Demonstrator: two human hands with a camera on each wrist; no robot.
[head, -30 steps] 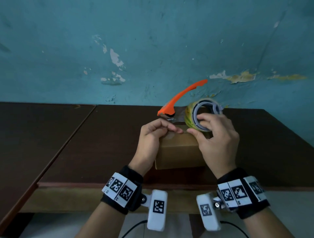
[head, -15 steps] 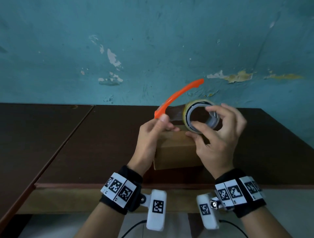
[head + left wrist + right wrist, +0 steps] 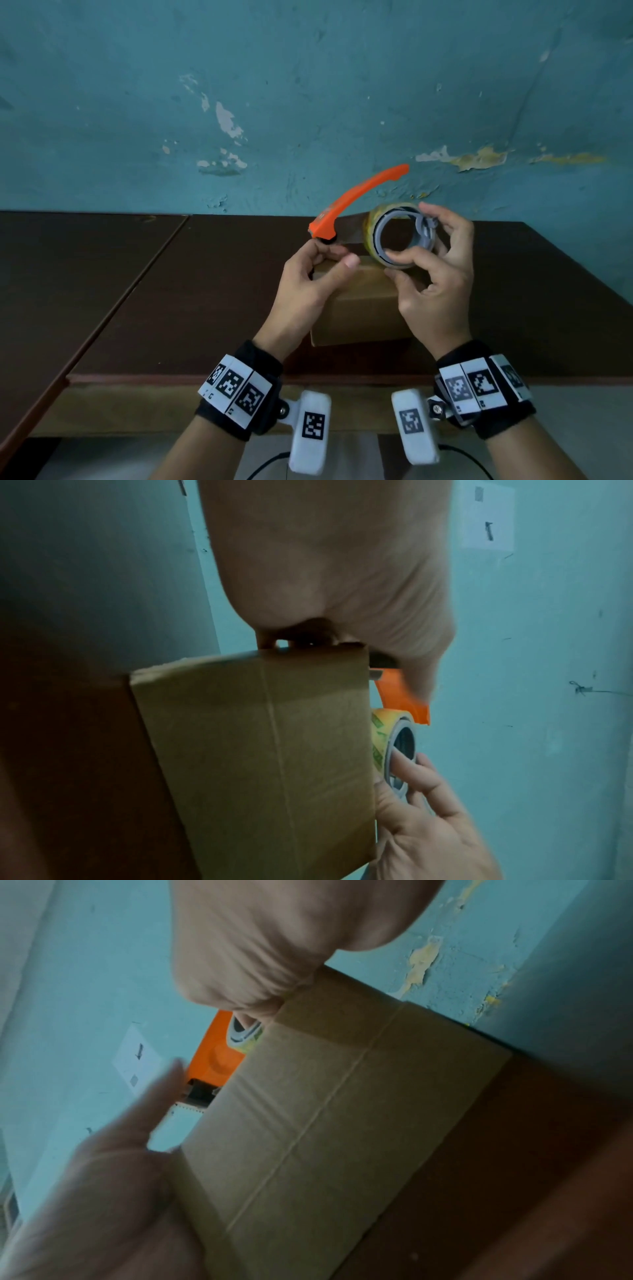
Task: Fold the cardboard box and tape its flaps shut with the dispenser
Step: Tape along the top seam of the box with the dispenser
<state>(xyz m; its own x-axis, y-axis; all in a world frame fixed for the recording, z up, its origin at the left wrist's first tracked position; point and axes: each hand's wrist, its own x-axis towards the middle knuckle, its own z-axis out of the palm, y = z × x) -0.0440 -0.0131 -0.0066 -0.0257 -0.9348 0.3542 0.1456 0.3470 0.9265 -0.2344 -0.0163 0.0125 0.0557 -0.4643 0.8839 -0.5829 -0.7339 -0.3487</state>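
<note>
A small brown cardboard box (image 3: 363,308) with its flaps folded down stands on the dark wooden table (image 3: 205,291). Just above its far top edge hangs the tape dispenser, with an orange curved handle (image 3: 356,195) and a yellowish tape roll (image 3: 394,236). My right hand (image 3: 414,236) grips the roll, thumb at its grey core and fingers over the top. My left hand (image 3: 334,251) has its fingers curled at the dispenser's black front end, and its thumb lies over the box top. The left wrist view shows the box (image 3: 257,750), the handle (image 3: 400,696) and the roll (image 3: 380,731).
A peeling teal wall (image 3: 308,102) rises right behind the table. A second dark table (image 3: 68,274) adjoins on the left. The table's front edge (image 3: 308,378) runs close to my wrists. In the right wrist view the box (image 3: 342,1110) fills the middle.
The dispenser has risen slightly off the box top. My right hand has shifted its grip round the roll. My left hand has moved from the box top up to the dispenser's front end.
</note>
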